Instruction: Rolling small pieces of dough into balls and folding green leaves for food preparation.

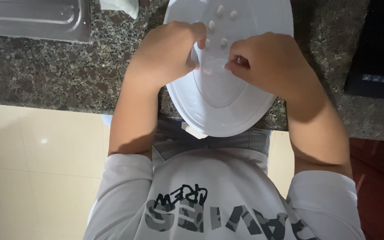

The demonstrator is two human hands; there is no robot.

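Note:
A white oval plate (218,111) lies on a speckled granite counter (45,71), its near end hanging over the counter's edge. Several small pale peeled cloves (221,9) sit at the plate's far end. My left hand (167,51) is curled over the plate's left rim, fingers bent toward the middle. My right hand (267,60) is curled over the plate's right side, its fingertips pinched on a small pale piece (238,62). The two hands nearly touch above the plate. What the left fingers hold is hidden.
A steel sink drainboard (32,20) lies at the far left of the counter. A dark appliance (381,49) stands at the right. A white crumpled thing (121,6) sits behind the plate. Cream floor tiles (36,169) show below the counter edge.

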